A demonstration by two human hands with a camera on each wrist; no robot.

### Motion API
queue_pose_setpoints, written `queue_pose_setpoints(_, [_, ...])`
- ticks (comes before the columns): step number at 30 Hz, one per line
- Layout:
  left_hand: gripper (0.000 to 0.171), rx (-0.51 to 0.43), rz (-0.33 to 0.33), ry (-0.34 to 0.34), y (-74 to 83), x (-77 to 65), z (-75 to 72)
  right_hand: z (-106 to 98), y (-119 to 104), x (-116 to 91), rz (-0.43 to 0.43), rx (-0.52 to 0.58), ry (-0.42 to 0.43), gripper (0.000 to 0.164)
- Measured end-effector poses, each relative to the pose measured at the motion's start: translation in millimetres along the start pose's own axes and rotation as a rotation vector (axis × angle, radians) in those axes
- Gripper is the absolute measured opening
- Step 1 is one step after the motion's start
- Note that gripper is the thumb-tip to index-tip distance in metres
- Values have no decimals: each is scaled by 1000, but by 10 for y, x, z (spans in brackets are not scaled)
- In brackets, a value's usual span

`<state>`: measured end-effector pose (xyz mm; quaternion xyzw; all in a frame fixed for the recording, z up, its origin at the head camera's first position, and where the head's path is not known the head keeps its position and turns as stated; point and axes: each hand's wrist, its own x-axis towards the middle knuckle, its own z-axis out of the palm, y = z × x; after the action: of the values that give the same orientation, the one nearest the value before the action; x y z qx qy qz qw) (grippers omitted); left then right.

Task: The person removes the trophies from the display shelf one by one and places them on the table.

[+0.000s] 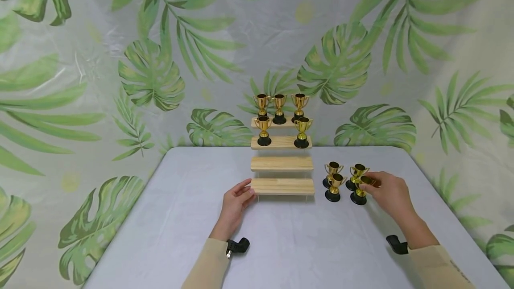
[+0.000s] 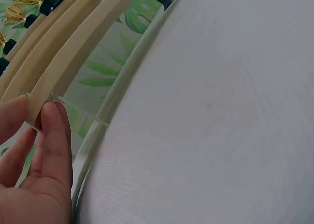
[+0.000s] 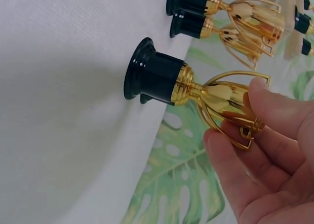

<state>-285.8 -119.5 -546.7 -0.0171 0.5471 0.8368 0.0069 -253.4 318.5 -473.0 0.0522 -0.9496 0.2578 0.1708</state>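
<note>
My right hand (image 1: pixel 389 191) grips a small gold trophy (image 3: pixel 221 97) by its cup, thumb on one side and fingers on the other. Its black base (image 3: pixel 156 72) appears at or just above the table; I cannot tell whether it touches. Close behind it stands another trophy (image 1: pixel 357 171), and two more, one of them this nearer trophy (image 1: pixel 334 186), are to its left. My left hand (image 1: pixel 234 204) pinches the left end of the lowest wooden shelf (image 1: pixel 283 185), part of a stepped display stand with clear supports.
Three trophies stand on the top shelf (image 1: pixel 254 122). The second shelf (image 1: pixel 283 142) bears a trophy (image 1: pixel 263 128) at its left and another (image 1: pixel 302 130) at its right. Below is a bare wooden shelf (image 1: pixel 282 163). A leaf-print curtain (image 1: pixel 257 35) hangs behind the white table (image 1: pixel 192 191).
</note>
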Motion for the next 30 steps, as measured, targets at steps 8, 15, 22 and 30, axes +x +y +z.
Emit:
queue_pose_setpoints(8, [46, 3, 18, -9, -8, -2, -12, 21, 39, -16, 7, 2, 3, 44])
queue_pose_setpoints(15, [47, -5, 21, -19, -13, -1, -18, -21, 29, -8, 22, 11, -27, 46])
queue_pose_setpoints(22, [45, -1, 21, -19, -17, 3, -14, -104, -4, 0, 38, -5, -64, 58])
queue_pose_setpoints(30, [45, -2, 20, -7, -20, 3, -7, -213, -55, 10, 35, -3, -45, 58])
